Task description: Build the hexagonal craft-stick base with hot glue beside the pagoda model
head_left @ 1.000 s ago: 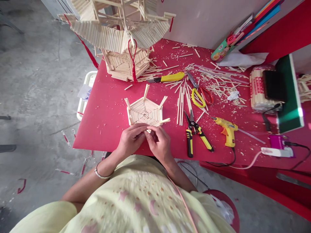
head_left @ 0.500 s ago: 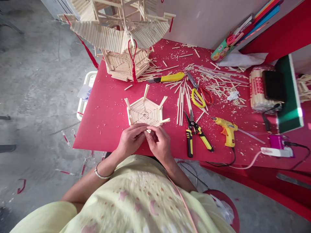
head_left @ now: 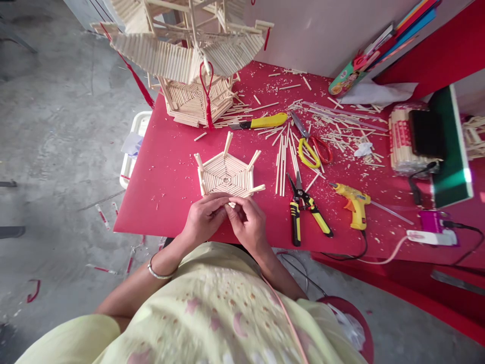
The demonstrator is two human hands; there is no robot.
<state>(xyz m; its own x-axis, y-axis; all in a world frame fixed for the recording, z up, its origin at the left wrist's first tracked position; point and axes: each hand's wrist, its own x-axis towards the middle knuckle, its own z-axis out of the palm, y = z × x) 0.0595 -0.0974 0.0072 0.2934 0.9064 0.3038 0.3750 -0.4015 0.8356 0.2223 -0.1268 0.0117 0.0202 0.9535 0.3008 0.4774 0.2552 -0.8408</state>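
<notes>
My left hand (head_left: 205, 216) and my right hand (head_left: 248, 222) meet at the near edge of the red table, fingertips together. Between them they pinch some short wooden sticks (head_left: 232, 205), of which only the pale ends show; the rest is hidden by my fingers. Just beyond my fingers lies a flat base of wooden sticks (head_left: 227, 174), laid in a many-sided spiral, with short paired posts rising at its corners. My hands cover part of its near side.
A stick-built pagoda (head_left: 162, 55) with red tassels stands at the back left. Rightward lie a yellow utility knife (head_left: 269, 120), scissors (head_left: 310, 146), cutting pliers (head_left: 303, 207), a glue gun (head_left: 354, 202) and loose sticks (head_left: 281, 167). A black phone (head_left: 427, 134) rests on bundled sticks.
</notes>
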